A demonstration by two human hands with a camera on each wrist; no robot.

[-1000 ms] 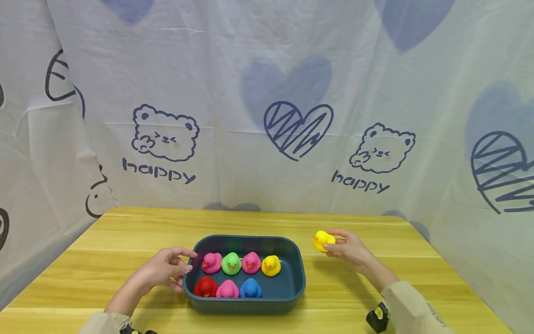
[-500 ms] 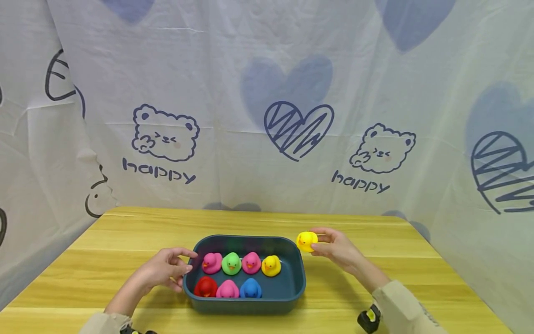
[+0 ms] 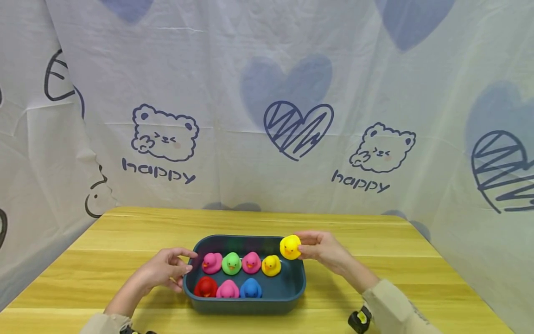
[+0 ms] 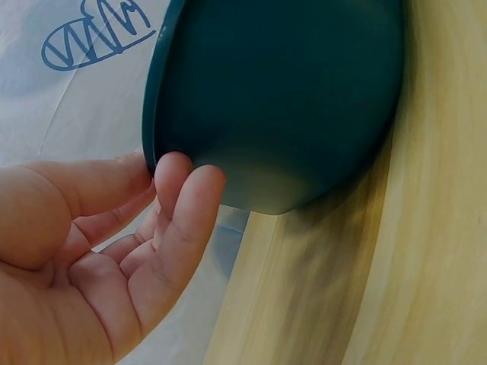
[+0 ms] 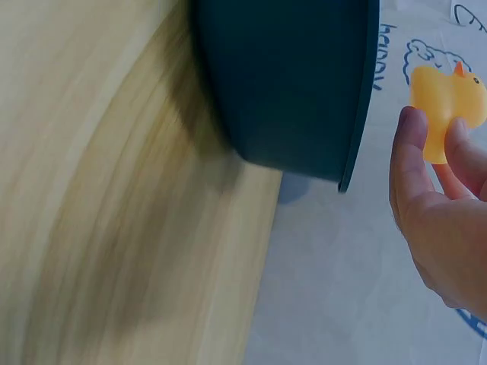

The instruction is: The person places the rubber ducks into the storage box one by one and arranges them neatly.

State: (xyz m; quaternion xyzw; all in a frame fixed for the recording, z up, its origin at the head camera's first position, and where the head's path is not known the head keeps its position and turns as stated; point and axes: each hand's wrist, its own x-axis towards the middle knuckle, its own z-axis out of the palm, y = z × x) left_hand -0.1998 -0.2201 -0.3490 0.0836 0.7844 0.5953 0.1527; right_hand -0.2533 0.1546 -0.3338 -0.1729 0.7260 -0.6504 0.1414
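My right hand [image 3: 324,251] pinches a yellow rubber duck [image 3: 289,247] between thumb and fingers, above the back right part of a dark teal box [image 3: 246,306]. In the right wrist view the held duck [image 5: 437,99] is higher than the box's rim. My left hand [image 3: 160,269] holds the left rim of the box at its fingertips; the left wrist view shows the fingers at the rim and outer wall [image 4: 281,99]. Inside the box stand two rows of rubber ducks. The back row has pink, green [image 3: 231,263], pink and yellow [image 3: 271,266] ones; the front row has red [image 3: 206,287], pink and blue [image 3: 251,288].
The box stands on a wooden table [image 3: 359,297] near its middle. Behind the table hangs a white cloth [image 3: 233,185] with printed hearts and bears. Bare box floor [image 3: 281,287] shows to the right of the blue duck.
My right hand has moved left with the yellow duck, from beside the box to over its back right corner. The left hand, the box and the other ducks have stayed put.
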